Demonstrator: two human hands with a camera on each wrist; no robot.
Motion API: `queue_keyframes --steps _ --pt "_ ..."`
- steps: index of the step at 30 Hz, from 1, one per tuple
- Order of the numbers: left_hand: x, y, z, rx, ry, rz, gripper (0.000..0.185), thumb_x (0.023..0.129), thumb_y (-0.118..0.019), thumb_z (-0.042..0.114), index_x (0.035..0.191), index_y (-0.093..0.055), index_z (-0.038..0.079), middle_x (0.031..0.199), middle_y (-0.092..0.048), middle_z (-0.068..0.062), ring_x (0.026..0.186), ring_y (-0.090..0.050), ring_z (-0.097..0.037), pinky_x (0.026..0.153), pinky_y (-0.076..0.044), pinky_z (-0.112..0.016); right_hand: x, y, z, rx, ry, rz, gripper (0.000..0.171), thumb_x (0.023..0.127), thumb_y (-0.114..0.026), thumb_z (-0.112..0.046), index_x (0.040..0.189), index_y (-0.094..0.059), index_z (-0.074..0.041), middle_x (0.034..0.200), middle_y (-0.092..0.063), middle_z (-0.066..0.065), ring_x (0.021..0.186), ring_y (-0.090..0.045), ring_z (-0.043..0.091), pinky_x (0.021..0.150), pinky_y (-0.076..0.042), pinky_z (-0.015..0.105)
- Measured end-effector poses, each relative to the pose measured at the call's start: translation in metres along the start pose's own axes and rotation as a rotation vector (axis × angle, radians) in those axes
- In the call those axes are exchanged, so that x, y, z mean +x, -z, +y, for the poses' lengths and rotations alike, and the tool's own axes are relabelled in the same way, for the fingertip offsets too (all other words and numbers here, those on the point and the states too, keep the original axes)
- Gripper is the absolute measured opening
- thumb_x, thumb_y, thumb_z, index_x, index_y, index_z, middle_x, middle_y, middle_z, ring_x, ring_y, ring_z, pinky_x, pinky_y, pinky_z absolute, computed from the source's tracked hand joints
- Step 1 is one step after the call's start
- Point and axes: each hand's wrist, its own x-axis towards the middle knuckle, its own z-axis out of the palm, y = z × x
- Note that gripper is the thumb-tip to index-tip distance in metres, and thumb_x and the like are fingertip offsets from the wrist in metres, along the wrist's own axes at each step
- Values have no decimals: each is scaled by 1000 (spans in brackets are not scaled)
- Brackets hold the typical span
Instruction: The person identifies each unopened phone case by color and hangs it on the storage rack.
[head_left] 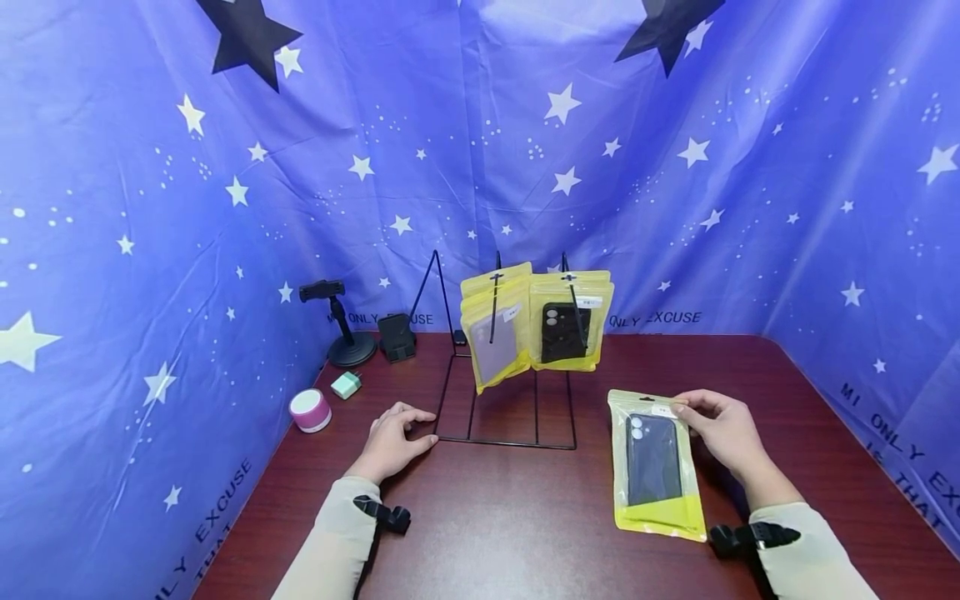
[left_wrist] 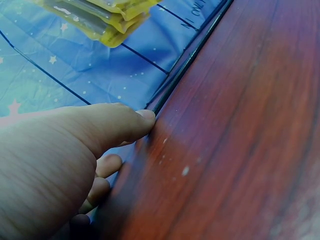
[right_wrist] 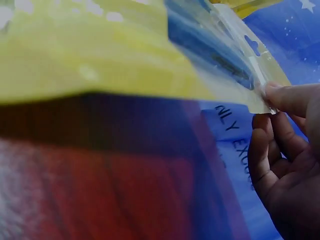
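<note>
A black wire display rack [head_left: 506, 444] stands on the table. Thumb and forefinger of my left hand [head_left: 392, 442] hold its front left corner; in the left wrist view the thumb [left_wrist: 127, 122] meets the wire. My right hand [head_left: 723, 429] pinches the top right corner of a yellow-edged clear pouch [head_left: 655, 512] with a dark phone case [head_left: 654, 458] inside. This pouch is right of the rack, apart from it. On the rack's hooks hang several similar pouches, the front ones showing a lilac phone case [head_left: 495, 346] and a black phone case [head_left: 558, 342].
Left of the rack are a black phone stand [head_left: 351, 348], a small black holder [head_left: 397, 337], a pale green charger [head_left: 346, 384] and a pink round container with a white top [head_left: 311, 411]. A blue starry cloth [head_left: 465, 192] surrounds the dark red table [head_left: 495, 533].
</note>
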Motion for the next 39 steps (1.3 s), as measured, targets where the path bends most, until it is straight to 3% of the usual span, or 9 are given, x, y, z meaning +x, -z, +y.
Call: queue_keyframes --steps 9,18,21,28,32,39 --pt "-1 1 1 1 8 -8 34 85 -89 36 117 -79 30 103 -60 9 93 -52 -11 89 -35 -46 8 20 -27 130 104 16 22 97 -76 -8 112 -71 8 86 -75 1 66 -66 11 57 -55 28" --pt "0 0 0 3 7 -2 33 85 -89 37 116 -79 32 103 -59 10 93 -52 -11 87 -35 -45 21 52 -69 186 190 61 17 97 -74 0 110 -70 10 82 -76 1 62 -67 14 58 -53 23" --pt "0 -1 0 4 5 2 33 85 -89 38 116 -79 32 103 -59 10 93 -52 -11 87 -35 -45 24 58 -80 285 195 93 17 96 -73 3 110 -71 11 79 -75 1 61 -67 14 58 -53 22" --pt "-1 -2 0 1 10 3 33 85 -89 37 116 -79 32 103 -59 11 93 -52 -11 88 -34 -45 25 68 -106 626 256 204 15 91 -71 15 105 -70 18 80 -76 5 61 -67 13 58 -54 20" --pt "-1 -1 0 2 10 1 33 85 -89 37 116 -79 31 103 -58 11 93 -52 -11 87 -35 -45 20 71 -121 700 303 237 16 89 -70 19 104 -66 23 78 -74 9 60 -67 16 59 -56 22" --pt "-1 1 1 0 14 -6 32 85 -88 37 115 -79 31 103 -59 10 93 -52 -12 89 -35 -46 10 73 -140 718 354 239 16 88 -68 22 103 -65 25 78 -74 10 62 -68 17 61 -56 22"
